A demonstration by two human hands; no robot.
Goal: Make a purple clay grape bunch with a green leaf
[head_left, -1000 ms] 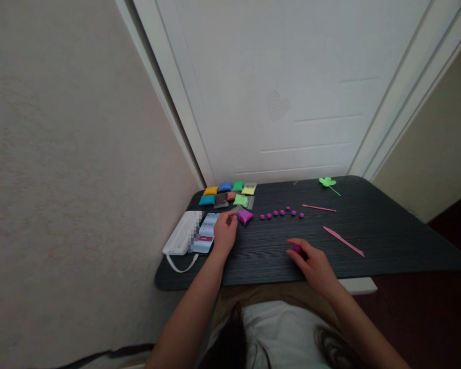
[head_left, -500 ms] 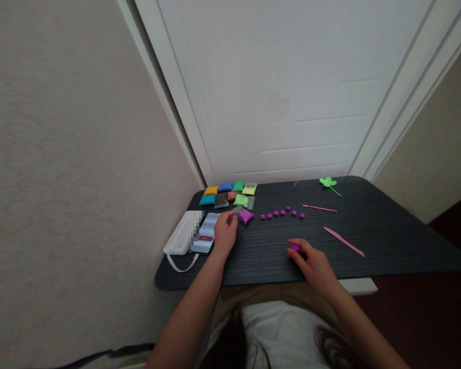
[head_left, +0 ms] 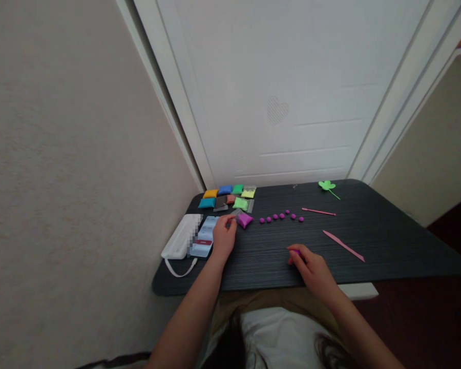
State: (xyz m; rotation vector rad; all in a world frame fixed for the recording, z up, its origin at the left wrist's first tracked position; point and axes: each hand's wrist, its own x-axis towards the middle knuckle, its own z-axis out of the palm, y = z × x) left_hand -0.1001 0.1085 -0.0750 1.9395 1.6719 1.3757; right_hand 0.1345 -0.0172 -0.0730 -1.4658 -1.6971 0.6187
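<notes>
One part-hidden purple lump (head_left: 297, 252) clamped in right grip (head_left: 313, 269); left grip (head_left: 224, 239) pinching purple packet (head_left: 245, 220).

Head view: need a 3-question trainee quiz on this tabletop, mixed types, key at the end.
1. Count: how many purple balls lie on the dark table?
2. True or false: the green clover shape lies nearer the white door than either of the pink tools.
3. Multiple choice: what is in the grip of the right hand?
A) a yellow packet
B) a purple piece
C) a white cable

Key: 1. seven; 2. true; 3. B
</notes>
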